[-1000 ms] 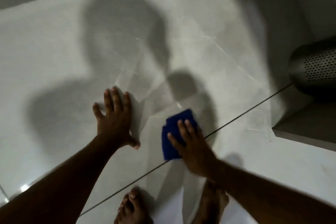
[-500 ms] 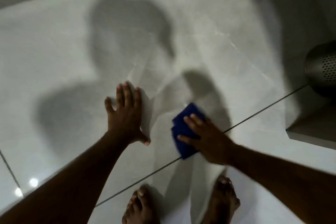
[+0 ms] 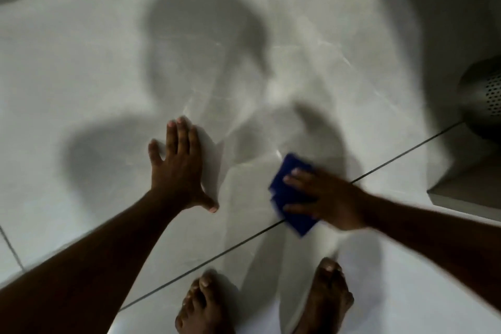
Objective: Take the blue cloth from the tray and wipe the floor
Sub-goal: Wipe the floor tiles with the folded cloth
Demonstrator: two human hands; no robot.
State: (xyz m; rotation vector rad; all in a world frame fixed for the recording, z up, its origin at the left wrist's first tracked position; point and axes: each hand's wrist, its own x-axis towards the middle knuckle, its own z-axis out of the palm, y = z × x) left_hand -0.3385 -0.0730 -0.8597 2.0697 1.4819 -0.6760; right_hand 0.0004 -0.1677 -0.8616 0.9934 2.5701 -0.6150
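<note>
A folded blue cloth (image 3: 287, 184) lies flat on the pale tiled floor (image 3: 81, 76), across a dark grout line. My right hand (image 3: 325, 195) presses down on the cloth with fingers spread over it, and covers its right half. My left hand (image 3: 179, 168) rests flat on the floor to the left of the cloth, palm down, fingers apart, holding nothing. The right hand and cloth look blurred. No tray is in view.
A perforated metal bin (image 3: 482, 95) stands at the right edge. Below it a low step or ledge (image 3: 466, 192) juts in. My two bare feet (image 3: 206, 306) stand at the bottom, close behind the cloth. Shadows of my head and arms fall on the tiles.
The right hand has slid the cloth to the right along the floor and turned it. The view has shifted, so the bin sits further right. The left hand stays planted.
</note>
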